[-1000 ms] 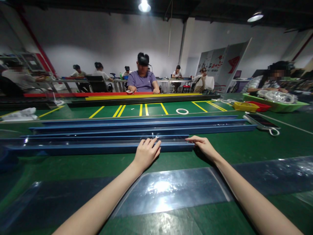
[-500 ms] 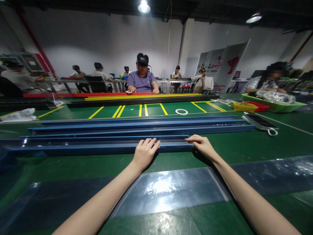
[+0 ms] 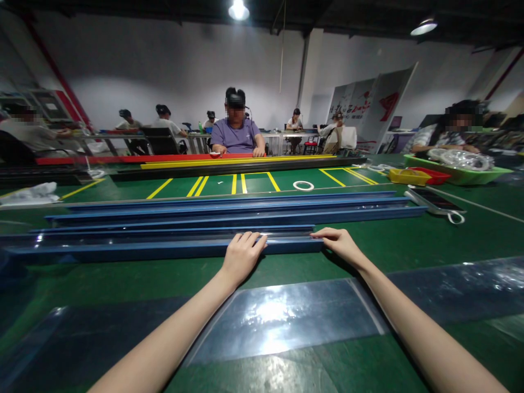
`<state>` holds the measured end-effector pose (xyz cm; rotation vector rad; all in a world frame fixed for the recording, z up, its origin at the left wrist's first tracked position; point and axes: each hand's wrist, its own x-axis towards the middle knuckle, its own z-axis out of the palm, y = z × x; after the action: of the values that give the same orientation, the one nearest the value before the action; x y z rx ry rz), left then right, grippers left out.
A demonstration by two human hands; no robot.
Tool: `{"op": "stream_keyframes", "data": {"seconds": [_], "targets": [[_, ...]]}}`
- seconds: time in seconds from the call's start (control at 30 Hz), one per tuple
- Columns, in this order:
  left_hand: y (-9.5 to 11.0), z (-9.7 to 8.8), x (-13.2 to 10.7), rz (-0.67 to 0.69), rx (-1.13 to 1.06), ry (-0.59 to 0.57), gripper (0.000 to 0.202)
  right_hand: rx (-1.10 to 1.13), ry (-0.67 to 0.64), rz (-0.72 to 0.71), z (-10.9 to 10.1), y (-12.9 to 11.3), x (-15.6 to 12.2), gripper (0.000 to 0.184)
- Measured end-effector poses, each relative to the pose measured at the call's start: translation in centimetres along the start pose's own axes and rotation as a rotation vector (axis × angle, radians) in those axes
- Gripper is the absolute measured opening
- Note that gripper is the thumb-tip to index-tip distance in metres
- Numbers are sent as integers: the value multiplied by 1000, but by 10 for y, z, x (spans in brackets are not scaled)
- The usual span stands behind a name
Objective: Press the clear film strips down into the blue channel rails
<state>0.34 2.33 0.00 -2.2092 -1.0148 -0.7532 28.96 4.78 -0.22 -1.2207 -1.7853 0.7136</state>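
- On the green table (image 3: 413, 243), nearest of several long blue channel rails (image 3: 229, 210), lies a smooth straight blue rail (image 3: 155, 249).
- Left hand (image 3: 242, 255): fingers together, lightly bent, resting on top of it, not gripping.
- Right hand (image 3: 339, 244): fingers nearly flat, tips touching its right end.
- Glossy clear sheet (image 3: 286, 316) lies flat under the forearms; bare table lies beyond the rail's right end.

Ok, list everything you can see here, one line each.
Near rail: one, blue, under both hands.
Other rails: several, blue, side by side behind it.
Clear sheet: one, transparent, flat beneath the forearms.
Ring: one, white, beyond the blue rails.
Yellow tray: one, yellow, far right.
Green tray: one, green, beside it.
Table: one, green, yellow lines.
Person in purple shirt: one, seated opposite.
Left hand: one, fingers resting on the near rail.
Right hand: one, fingertips at its right end.
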Motion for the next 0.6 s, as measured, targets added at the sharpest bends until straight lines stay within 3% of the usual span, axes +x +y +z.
{"op": "stream_keyframes", "data": {"seconds": [0.23,0.43,0.6], "targets": [[0,1,-1,-38,-23,-13,19,13,7,57,3,-2,0,18],[1,-1,-1,-42,-29,-17,20,138,132,109,6,5,2,21],[2,-1,0,-56,-14,-38,22,-2,147,158,8,11,5,25]]}}
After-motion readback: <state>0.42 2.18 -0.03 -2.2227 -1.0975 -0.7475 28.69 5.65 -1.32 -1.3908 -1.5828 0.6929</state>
